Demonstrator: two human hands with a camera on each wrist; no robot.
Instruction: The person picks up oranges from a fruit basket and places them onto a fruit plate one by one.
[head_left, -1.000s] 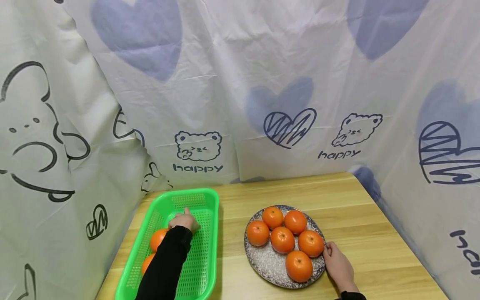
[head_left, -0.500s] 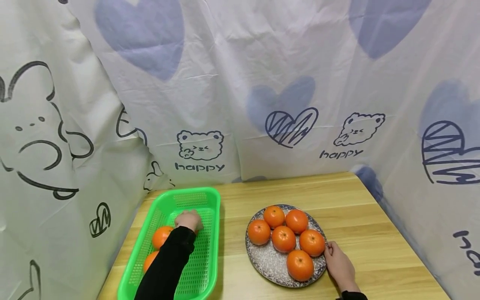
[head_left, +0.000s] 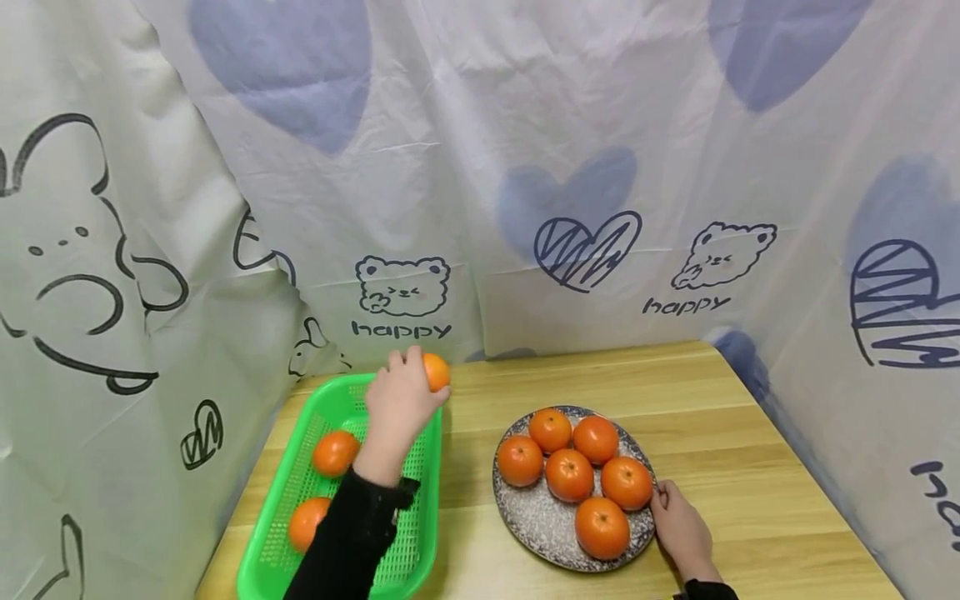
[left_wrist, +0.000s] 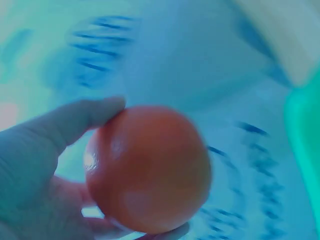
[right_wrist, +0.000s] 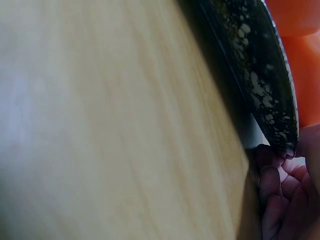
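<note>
So my left hand (head_left: 400, 396) has a smooth, round orange fruit (head_left: 437, 372) in its grip, and from up at my head it shows right by the far right corner of a green plastic mesh basket (head_left: 431, 508). That arm, in a fuzzy black sleeve (head_left: 348, 537), runs forward over the basket and slants a bit to the right, back of the hand up, thumb on the right side. Left wrist cam has the thumb on one side of the fruit and my other fingers curled round the opposite side, with a gap between the fruit and the basket's green edge. Two more orange fruits (head_left: 336, 454) sit down in the basket along its left side, one nearer me than the other. My right hand (head_left: 682, 529) is way lower, coming in from the bottom right, and it's pinching the right edge of a round speckled grey plate with a dark rim (head_left: 536, 521). From the right wrist you can see fingers bent in under the rim, touching it. Six orange fruits (head_left: 569, 476) are on that plate, five bunched up and one closer to me. Plate and basket are both on a pale wooden table (head_left: 750, 450), well apart.
</note>
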